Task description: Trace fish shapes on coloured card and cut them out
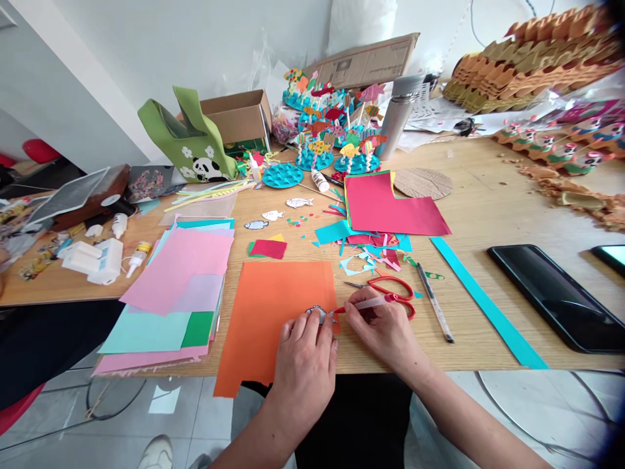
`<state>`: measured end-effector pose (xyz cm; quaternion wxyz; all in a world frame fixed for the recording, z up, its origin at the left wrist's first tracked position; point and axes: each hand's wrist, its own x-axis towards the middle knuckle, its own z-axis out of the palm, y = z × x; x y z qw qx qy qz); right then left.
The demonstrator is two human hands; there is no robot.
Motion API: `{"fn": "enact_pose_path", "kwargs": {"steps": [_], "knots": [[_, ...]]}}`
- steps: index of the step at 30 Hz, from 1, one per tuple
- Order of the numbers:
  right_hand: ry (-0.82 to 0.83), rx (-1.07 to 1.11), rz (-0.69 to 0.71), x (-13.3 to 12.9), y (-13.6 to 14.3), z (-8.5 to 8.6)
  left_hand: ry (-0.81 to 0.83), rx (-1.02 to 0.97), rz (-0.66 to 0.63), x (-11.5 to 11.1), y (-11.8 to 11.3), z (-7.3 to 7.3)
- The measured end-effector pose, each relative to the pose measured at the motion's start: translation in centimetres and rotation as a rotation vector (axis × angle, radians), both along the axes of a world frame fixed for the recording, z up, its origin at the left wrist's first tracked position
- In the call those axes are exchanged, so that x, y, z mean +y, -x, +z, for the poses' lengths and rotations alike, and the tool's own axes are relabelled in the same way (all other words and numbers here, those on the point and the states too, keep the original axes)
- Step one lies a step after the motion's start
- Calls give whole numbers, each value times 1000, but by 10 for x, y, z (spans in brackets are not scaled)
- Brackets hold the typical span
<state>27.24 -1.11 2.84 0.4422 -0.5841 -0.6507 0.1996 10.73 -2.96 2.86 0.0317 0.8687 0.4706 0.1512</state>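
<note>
A sheet of orange paper (280,293) lies on the table in front of me, its near edge hanging over the side. On its right part sits a small white paper fish cutout (317,312) with a dark outline. My left hand (306,348) rests over the fish, fingers laid out and pressing it onto the orange sheet, covering part of it. My right hand (378,326) is closed round a red-capped pen (368,303), whose red tip touches or nearly touches the fish's tail. Red-handled scissors (394,281) lie just beyond my right hand.
Coloured paper sheets (180,267) are stacked at left. Red paper (385,205) and scraps lie beyond, with fish models (319,148) behind. A black pen (434,303), a blue strip (483,296) and a phone (547,293) are at right. White fish cutouts (299,202) lie mid-table.
</note>
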Motion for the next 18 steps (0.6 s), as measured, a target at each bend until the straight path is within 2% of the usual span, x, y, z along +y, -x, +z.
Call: {"fn": "enact_pose_path", "kwargs": {"steps": [18], "knots": [[47,28,69,-1,-1,-2,-39,47,-17,0,-1,1]]}}
